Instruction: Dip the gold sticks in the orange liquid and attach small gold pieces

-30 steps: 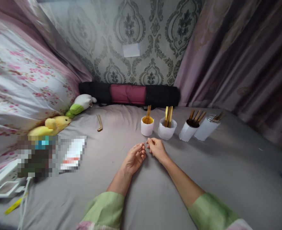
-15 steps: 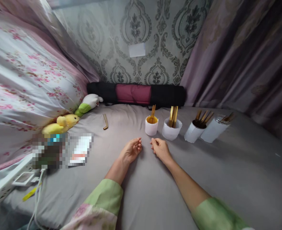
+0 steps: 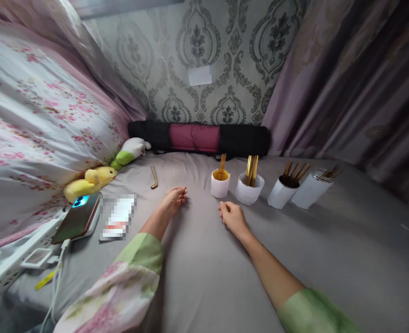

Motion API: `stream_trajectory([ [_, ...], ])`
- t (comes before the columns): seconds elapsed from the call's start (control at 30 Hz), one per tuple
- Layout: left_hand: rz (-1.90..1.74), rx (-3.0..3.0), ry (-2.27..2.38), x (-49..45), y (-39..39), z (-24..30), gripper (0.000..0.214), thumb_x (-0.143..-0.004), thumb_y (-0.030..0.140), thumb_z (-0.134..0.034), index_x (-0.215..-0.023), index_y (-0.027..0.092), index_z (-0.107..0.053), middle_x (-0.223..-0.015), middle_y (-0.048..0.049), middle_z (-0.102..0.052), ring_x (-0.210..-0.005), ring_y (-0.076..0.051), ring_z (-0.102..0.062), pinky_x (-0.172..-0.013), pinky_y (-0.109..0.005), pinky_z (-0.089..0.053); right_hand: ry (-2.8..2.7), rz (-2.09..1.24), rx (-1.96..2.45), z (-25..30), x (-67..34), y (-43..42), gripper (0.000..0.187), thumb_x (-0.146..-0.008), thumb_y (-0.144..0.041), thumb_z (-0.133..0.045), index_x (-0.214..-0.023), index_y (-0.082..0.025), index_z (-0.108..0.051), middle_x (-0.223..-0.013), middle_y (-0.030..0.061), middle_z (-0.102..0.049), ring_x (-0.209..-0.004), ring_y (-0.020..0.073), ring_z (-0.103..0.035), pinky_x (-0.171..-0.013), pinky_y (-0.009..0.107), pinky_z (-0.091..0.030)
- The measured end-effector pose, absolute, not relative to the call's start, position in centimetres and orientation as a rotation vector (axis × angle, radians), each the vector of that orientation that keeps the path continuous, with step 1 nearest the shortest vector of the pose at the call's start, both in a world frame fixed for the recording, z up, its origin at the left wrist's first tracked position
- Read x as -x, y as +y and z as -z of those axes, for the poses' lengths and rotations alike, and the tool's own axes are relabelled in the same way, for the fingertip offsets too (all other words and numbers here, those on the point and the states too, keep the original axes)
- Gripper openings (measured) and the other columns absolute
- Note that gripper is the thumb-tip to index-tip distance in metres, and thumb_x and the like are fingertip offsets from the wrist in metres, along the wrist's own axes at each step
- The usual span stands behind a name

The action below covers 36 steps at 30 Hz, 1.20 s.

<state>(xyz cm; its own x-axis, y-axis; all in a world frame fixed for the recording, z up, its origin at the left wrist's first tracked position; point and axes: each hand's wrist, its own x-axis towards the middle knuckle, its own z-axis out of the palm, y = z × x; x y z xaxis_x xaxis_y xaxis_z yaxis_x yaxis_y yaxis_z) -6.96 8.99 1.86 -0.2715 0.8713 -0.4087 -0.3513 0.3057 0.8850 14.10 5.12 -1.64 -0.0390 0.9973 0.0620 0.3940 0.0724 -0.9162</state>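
My left hand hovers over the grey sheet with its fingers loosely curled and apart, nothing visible in them. Left of it, a short gold bent rod lies on the sheet. My right hand is closed, fingertips drawn together, and no object shows in it. Just beyond that hand stands a small white cup with a yellow inside and thin gold sticks. To its right, a wider white cup holds thicker gold sticks. Neither hand touches the cups.
Farther right, two white cylindrical containers hold darker sticks. A black and maroon roll lies along the wall. On the left are plush toys, a phone, a blurred packet and a power strip with cables.
My left hand has moved left and slightly away from me, toward the gold bent rod. My right hand stays nearly where it was. The view has shifted slightly.
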Motion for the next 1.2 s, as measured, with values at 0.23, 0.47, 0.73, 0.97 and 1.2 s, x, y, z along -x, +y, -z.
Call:
stream_trajectory([
  [0.23, -1.308, -0.685, 1.666, 10.3, 10.6, -2.1, 0.008, -0.065, 0.012, -0.058, -0.07, 0.011, -0.052, -0.059, -0.0023, -0.054, -0.045, -0.006, -0.047, -0.044, -0.018, -0.036, -1.598, -0.89, 1.417, 1.8, -14.2, 5.0, 0.041, -0.081, -0.046, -0.034, -0.071, -0.015, -0.059, -0.052, 0.0013, -0.055, -0.04, 0.009, -0.047, -0.038, 0.019, -0.033],
  [0.47, -1.246, -0.858, 1.957, 12.8, 12.1, -2.3, 0.007, -0.061, 0.014, -0.055, -0.066, 0.013, -0.05, -0.056, -0.0018, -0.051, -0.044, -0.008, -0.045, -0.043, -0.02, -0.034, -1.599, -0.862, 1.439, 1.7, -14.0, 5.0, 0.041, -0.081, -0.045, -0.034, -0.069, -0.014, -0.059, -0.052, 0.0021, -0.055, -0.042, 0.0099, -0.048, -0.04, 0.019, -0.033],
  [0.73, -1.037, -1.116, 2.343, 15.7, 12.8, -2.8, 0.01, -0.056, 0.009, -0.056, -0.064, 0.015, -0.055, -0.059, -0.0062, -0.055, -0.069, -0.022, -0.056, -0.061, -0.03, -0.04, -1.62, -0.84, 1.442, 1.7, -14.1, 4.9, 0.039, -0.081, -0.043, -0.034, -0.069, -0.016, -0.06, -0.052, 0.0013, -0.057, -0.044, 0.0101, -0.05, -0.044, 0.02, -0.036],
  [0.97, -0.783, -1.296, 2.507, 17.0, 13.1, -3.3, 0.008, -0.058, 0.01, -0.056, -0.064, 0.015, -0.057, -0.067, -0.0116, -0.059, -0.08, -0.028, -0.056, -0.066, -0.033, -0.04, -1.637, -0.831, 1.434, 1.8, -14.1, 4.9, 0.04, -0.082, -0.043, -0.033, -0.071, -0.015, -0.06, -0.055, 0.0022, -0.058, -0.046, 0.0101, -0.05, -0.045, 0.02, -0.035],
  [1.2, -0.575, -1.384, 2.584, 17.4, 13.6, -3.4, 0.014, -0.061, 0.013, -0.055, -0.073, 0.012, -0.061, -0.083, -0.017, -0.061, -0.086, -0.029, -0.056, -0.068, -0.034, -0.041, -1.643, -0.8, 1.457, 1.9, -14.0, 4.9, 0.04, -0.083, -0.042, -0.034, -0.07, -0.015, -0.06, -0.055, 0.0026, -0.059, -0.047, 0.01, -0.051, -0.046, 0.019, -0.035],
])
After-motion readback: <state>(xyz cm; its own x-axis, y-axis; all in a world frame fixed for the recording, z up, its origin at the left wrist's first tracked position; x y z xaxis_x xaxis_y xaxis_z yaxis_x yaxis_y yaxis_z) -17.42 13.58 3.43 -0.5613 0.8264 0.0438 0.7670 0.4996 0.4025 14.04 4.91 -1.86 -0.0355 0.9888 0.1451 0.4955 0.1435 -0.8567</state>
